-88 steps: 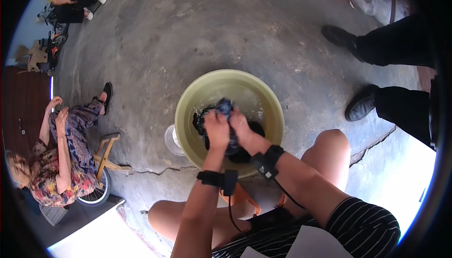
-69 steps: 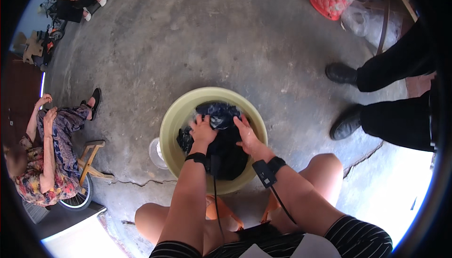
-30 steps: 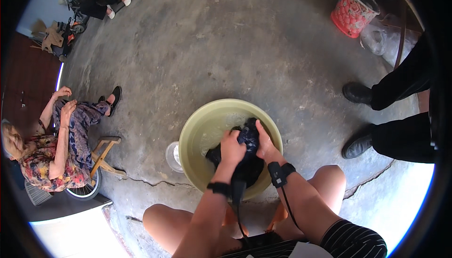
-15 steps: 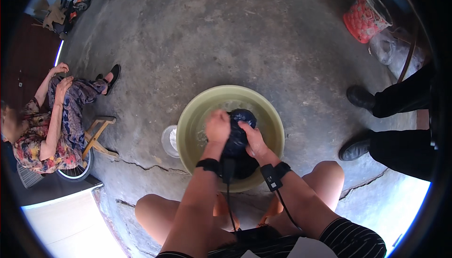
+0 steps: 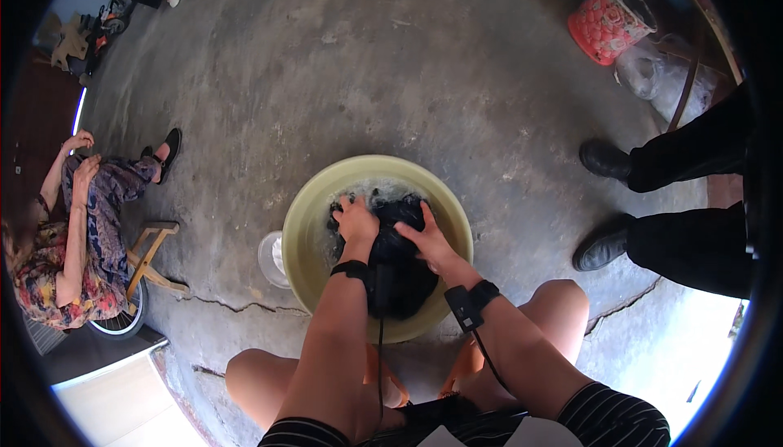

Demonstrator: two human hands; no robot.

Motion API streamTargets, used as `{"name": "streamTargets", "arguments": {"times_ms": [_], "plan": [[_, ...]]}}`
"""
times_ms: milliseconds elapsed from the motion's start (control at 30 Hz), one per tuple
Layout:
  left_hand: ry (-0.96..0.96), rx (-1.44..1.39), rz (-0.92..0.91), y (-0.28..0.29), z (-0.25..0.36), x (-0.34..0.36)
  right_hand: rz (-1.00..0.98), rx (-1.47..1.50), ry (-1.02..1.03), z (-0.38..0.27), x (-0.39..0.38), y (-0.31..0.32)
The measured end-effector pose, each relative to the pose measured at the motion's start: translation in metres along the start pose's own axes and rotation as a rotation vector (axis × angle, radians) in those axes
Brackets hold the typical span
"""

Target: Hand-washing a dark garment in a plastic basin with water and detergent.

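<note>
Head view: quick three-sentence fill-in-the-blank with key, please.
1. Dark cloth lies ____ (inside/beside) the basin.
2. Of the left hand and right hand, the ____ is nearer the small round container.
3. The patterned bucket stands toward the picture's upper ____ corner.
Missing words: inside; left; right.

On my feed I count one washbasin, the wearer's two hands, two wrist straps, one clear bowl, one red wastebasket, two black leather shoes.
</note>
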State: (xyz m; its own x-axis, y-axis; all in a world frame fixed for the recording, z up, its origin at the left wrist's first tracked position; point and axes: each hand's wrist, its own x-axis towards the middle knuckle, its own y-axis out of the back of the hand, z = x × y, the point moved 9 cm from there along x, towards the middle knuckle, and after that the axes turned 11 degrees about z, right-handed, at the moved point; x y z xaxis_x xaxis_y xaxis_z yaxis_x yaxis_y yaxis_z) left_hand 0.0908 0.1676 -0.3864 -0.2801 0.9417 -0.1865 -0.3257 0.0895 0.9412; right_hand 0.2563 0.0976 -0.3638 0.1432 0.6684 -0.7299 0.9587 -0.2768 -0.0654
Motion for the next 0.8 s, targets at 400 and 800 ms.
{"name": "streamTargets", "arguments": {"times_ms": [400,800], "plan": [[-0.126,-0.297,0.191,0.084,0.095,-0.104,-0.379,0.420,-0.094,0.025,0.027,-0.034],[-0.042,-0.015,0.060,0.053,-0.060,-0.004,-0.052,0.382,-0.037,0.008,0.023,-0.004]]}}
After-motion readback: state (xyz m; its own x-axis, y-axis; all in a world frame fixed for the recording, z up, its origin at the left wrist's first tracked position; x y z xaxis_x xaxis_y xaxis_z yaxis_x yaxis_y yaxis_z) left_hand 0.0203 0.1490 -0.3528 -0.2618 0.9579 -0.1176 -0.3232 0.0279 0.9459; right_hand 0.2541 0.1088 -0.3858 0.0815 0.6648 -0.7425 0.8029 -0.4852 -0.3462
